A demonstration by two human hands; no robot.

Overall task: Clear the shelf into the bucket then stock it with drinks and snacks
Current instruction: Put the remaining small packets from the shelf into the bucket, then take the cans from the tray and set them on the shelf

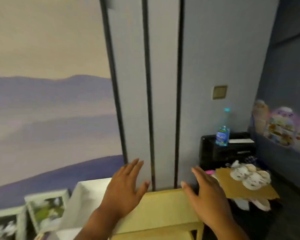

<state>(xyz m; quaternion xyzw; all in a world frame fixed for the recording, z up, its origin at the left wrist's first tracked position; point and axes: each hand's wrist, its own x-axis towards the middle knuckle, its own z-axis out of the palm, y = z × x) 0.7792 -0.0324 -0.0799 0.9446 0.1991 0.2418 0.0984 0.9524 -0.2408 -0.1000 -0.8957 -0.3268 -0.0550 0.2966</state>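
A pale wooden shelf [164,210] stands against the grey panelled wall, and only its bare top shows at the bottom centre. My left hand [124,186] hovers over the shelf's left side, fingers spread and holding nothing. My right hand [209,193] is raised over the shelf's right edge, also spread and empty. A clear water bottle [222,134] with a blue label and teal cap stands on a black box to the right. No bucket shows in this view.
The black box [227,149] sits in the right corner. In front of it a piece of brown cardboard [246,189] carries a white spotted soft toy [249,175]. Colourful snack packs [280,127] line the right wall. White picture frames [45,210] and a white cloth [87,201] lie at left.
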